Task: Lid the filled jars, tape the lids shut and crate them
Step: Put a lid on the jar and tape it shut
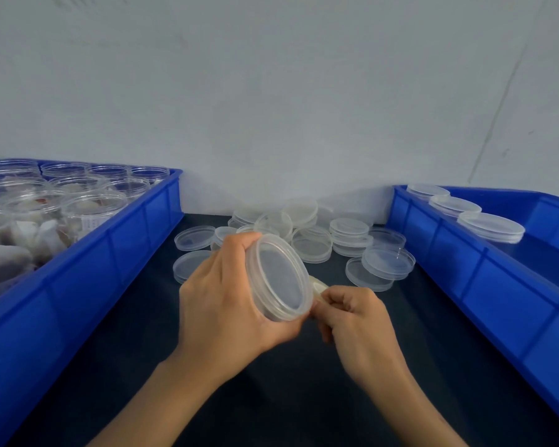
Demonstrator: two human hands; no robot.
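In the head view the left hand (226,304) wraps its fingers round a lidded clear jar (279,279) tipped on its side above the dark table (304,398), lid facing right, while the right hand (355,312), just right of the jar, pinches a pale strip of tape (318,287) at the lid's rim. Beyond the jar lies a scatter of loose lids (349,235); left of the jar a blue crate (117,250) holds open filled jars (91,208), and right of it a second blue crate (484,279) holds three lidded jars (491,225).
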